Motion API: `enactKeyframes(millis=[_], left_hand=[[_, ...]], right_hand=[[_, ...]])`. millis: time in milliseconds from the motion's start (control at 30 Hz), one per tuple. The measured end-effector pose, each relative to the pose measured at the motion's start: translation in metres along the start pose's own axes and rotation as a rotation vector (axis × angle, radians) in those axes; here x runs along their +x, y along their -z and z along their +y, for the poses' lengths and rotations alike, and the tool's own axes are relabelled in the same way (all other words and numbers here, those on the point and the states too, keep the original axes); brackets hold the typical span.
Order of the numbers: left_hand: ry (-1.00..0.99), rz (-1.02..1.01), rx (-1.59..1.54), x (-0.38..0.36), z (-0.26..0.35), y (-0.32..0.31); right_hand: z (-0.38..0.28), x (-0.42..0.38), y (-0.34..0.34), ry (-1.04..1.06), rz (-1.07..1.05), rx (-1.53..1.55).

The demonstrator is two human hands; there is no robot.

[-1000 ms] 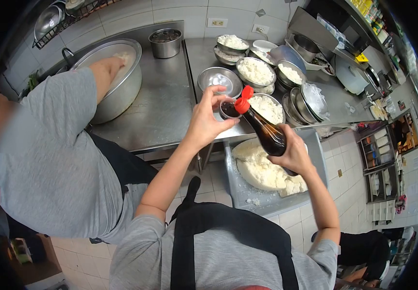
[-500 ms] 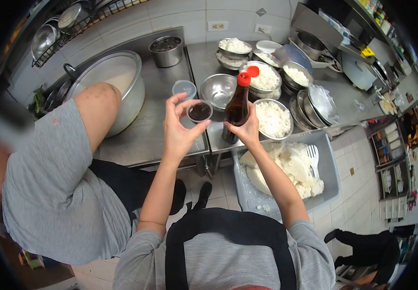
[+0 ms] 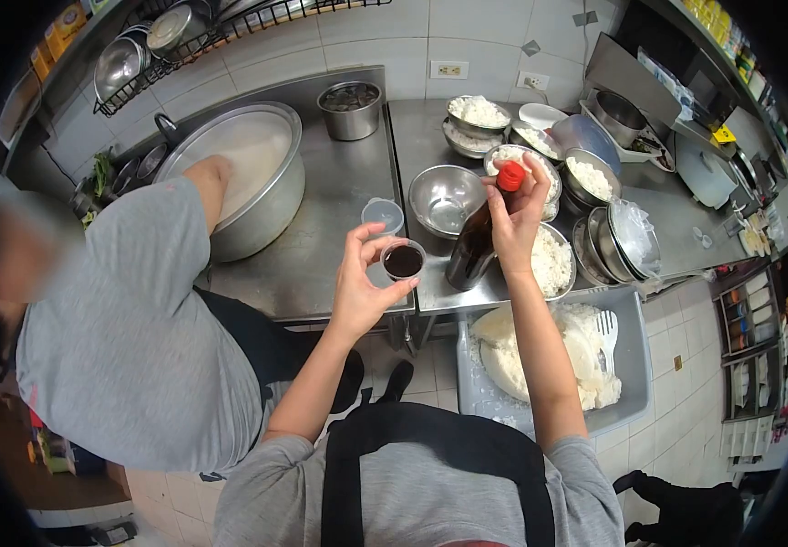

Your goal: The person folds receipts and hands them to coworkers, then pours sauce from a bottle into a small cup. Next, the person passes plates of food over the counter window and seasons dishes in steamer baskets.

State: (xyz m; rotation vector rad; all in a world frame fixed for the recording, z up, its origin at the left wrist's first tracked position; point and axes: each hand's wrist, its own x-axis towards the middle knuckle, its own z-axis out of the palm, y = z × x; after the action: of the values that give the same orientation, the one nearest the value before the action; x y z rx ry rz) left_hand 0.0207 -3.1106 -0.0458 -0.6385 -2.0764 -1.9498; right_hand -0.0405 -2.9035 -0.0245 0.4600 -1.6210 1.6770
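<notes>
Between the thumb and fingers of my left hand (image 3: 364, 287) is a small clear cup (image 3: 404, 262) with dark liquid in it. My right hand (image 3: 520, 217) is wrapped round the neck of a dark bottle (image 3: 471, 251), near its red cap (image 3: 509, 176), which looks closed. The bottle leans a little, its base low by the counter's front edge. Just behind the cup sits a clear lid or shallow cup (image 3: 382, 217) on the steel counter (image 3: 334, 182). An empty metal bowl (image 3: 446, 201) stands behind the bottle.
A co-worker (image 3: 129, 301) at the left has an arm in a large pot (image 3: 271, 196). Bowls of white crumbly food (image 3: 478, 111) stand at the back right. Below the counter, a grey tub (image 3: 633, 365) holds white food and a slotted utensil (image 3: 606, 333). A metal container (image 3: 350, 118) stands by the wall.
My right hand has moved up from the bottle's body to its neck. The red cap, open before, now sits down on the bottle. The view has shifted, and the co-worker's arm reaches further into the pot.
</notes>
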Motion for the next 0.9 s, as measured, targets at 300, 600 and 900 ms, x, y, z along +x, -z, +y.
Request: enactKeyframes(millis=[300, 600, 900], left_hand=[[0.008, -0.024, -0.015, -0.007, 0.005, -0.007], [-0.070, -0.137, 0.003, -0.016, 0.026, -0.042], [0.259, -0.381, -0.452, -0.048, 0.043, -0.094]], right_hand=[[0.023, 0.002, 0.005, 0.221, 0.024, -0.311], [-0.073, -0.075, 0.028, -0.150, -0.222, -0.191], [-0.093, -0.084, 0.071, -0.667, -0.127, 0.394]])
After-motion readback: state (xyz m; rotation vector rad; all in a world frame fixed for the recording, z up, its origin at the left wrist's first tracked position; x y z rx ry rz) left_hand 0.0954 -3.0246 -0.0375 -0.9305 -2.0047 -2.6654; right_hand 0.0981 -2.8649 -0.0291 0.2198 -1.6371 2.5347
